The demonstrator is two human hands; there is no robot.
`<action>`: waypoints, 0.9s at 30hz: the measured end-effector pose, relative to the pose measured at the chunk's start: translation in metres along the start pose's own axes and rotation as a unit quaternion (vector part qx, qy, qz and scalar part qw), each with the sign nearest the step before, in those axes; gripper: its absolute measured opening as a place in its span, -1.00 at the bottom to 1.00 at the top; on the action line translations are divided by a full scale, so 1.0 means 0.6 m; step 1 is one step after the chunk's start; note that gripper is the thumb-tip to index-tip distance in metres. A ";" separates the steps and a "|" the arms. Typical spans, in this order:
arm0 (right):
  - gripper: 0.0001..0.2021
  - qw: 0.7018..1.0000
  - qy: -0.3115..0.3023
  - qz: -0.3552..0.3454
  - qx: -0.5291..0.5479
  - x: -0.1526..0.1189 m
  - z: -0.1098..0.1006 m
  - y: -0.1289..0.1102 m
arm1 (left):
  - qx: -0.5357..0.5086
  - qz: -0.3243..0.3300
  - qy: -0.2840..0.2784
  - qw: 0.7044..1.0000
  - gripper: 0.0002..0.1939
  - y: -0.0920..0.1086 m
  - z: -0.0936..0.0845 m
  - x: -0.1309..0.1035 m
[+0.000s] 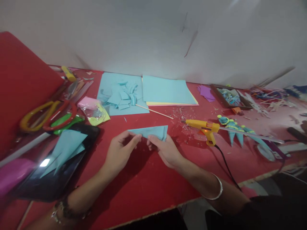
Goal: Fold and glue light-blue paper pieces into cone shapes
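Left hand (120, 150) and right hand (165, 150) side by side just above the red table (148, 188), both grasping one folded blue paper piece (151, 131). Left fingers pinching its pointed left end, right fingers closed on its wider right end; paper held flat and nearly level between the two, just clear of the table. Silver bangle (217, 188) on the right wrist, a dark bracelet (62, 209) on the left.

Left of the left hand, a dark tablet (35, 185) with two blue paper triangles (64, 147) lying on it. Beyond that, yellow-handled and red-handled scissors (45, 115) over a green item, too blurred to name, and a clear plastic packet (94, 111) with pink and yellow inside.

Right of the right hand, a yellow glue gun (203, 126) lying on the table, its black cord (225, 163) running off toward the near edge. Just beyond it, a row of small blue paper spikes (236, 132) along a stick.

Farther ahead of the hands, a thin wooden stick (154, 111), then a blue sheet with cut blue scraps (122, 94) heaped on it, and beside that a stack of paper sheets (168, 91), blue on top. Far right, a small tray (227, 95) of bits, blurred.
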State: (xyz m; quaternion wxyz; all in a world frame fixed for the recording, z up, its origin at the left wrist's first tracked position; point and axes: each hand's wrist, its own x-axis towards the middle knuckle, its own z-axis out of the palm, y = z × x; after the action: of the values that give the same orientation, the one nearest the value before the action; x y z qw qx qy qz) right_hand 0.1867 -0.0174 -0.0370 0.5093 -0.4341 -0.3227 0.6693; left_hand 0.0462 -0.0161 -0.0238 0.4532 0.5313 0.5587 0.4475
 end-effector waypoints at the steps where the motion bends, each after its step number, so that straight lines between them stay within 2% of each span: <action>1: -0.79 1.000 -0.004 -0.009 -0.013 -0.001 0.000 0.000 | -0.001 0.004 0.005 1.000 -0.76 -0.001 0.000 0.000; 7: -0.80 0.998 -0.007 -0.026 -0.061 -0.003 -0.003 -0.001 | -0.036 0.003 0.012 0.999 -0.77 -0.009 0.000 0.000; 17: -0.79 0.995 -0.012 -0.057 -0.084 -0.005 -0.006 0.002 | -0.090 0.003 -0.011 0.996 -0.73 -0.017 -0.001 -0.001; 27: -0.77 0.992 -0.018 -0.066 -0.105 -0.004 -0.011 0.006 | -0.090 -0.006 0.014 0.996 -0.72 -0.013 0.000 0.000</action>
State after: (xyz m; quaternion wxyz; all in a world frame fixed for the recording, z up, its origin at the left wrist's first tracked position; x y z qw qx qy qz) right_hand 0.1914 -0.0206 -0.0424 0.4980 -0.4509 -0.4278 0.6046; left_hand 0.0446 -0.0167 -0.0312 0.4937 0.4785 0.5254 0.5013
